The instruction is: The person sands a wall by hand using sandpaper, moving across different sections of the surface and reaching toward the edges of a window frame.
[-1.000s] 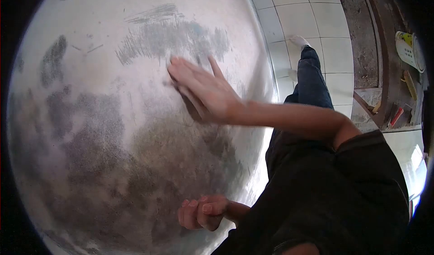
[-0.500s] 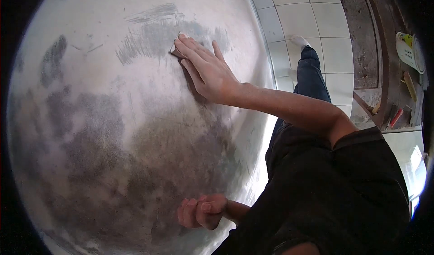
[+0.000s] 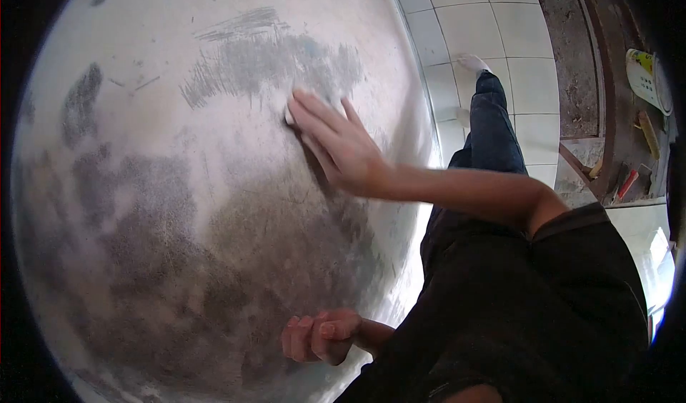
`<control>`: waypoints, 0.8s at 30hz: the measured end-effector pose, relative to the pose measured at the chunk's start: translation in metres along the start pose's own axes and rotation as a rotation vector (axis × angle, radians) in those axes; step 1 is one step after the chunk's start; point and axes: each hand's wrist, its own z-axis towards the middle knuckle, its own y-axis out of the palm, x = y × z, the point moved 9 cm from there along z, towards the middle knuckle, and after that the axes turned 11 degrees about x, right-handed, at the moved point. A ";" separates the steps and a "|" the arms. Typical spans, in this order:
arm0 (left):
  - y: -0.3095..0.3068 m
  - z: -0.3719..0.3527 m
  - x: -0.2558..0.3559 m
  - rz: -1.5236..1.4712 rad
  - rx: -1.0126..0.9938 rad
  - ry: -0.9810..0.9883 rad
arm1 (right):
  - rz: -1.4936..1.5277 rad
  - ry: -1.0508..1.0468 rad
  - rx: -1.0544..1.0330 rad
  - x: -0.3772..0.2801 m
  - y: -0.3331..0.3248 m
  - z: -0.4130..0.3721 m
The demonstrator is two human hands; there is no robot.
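A large rounded pale surface (image 3: 236, 138) with grey scuffs and dark blotches fills the left and middle of the view. My right hand (image 3: 336, 142) lies flat against it, just below the grey scuffed patch (image 3: 264, 63), fingers pointing up and left. Under its fingertips it holds a small folded sheet (image 3: 289, 115); only a pale edge shows. Lower down, my left hand (image 3: 320, 336) is curled closed near the dark blotched part, with no object visible in it. Whether it touches the surface is unclear.
White floor tiles (image 3: 468, 31) lie beyond the surface's edge, with my leg (image 3: 494, 124) and foot over them. At the far right are a white perforated container (image 3: 647, 81), a wooden-looking piece (image 3: 649, 135) and a red-handled tool (image 3: 628, 183) on a dark surface.
My right hand has slid down and slightly to the right on the surface, off the scuffed patch, with the folded sheet under it. My left hand has hardly moved.
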 end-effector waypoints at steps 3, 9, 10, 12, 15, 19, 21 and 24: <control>0.000 0.000 -0.001 0.009 -0.002 -0.019 | 0.014 0.010 -0.115 -0.008 0.002 -0.038; -0.001 0.001 0.001 0.005 0.060 -0.033 | -0.002 -0.036 0.098 -0.012 -0.003 0.042; -0.001 0.002 0.002 0.017 0.055 -0.024 | 0.016 -0.037 0.107 -0.020 -0.005 0.045; -0.002 0.000 0.000 0.030 0.043 -0.025 | 0.053 -0.149 0.132 -0.033 -0.002 0.026; -0.004 -0.003 -0.002 0.030 0.044 -0.054 | 0.122 -0.104 -0.062 -0.042 -0.001 -0.034; 0.000 0.005 0.002 0.038 0.055 -0.051 | 0.057 -0.222 0.077 -0.043 -0.004 0.003; -0.002 0.000 0.002 0.045 0.041 -0.047 | 0.051 -0.199 0.115 -0.047 -0.006 0.026; -0.004 -0.002 0.000 0.046 0.036 -0.033 | 0.125 -0.178 0.117 -0.052 -0.004 0.021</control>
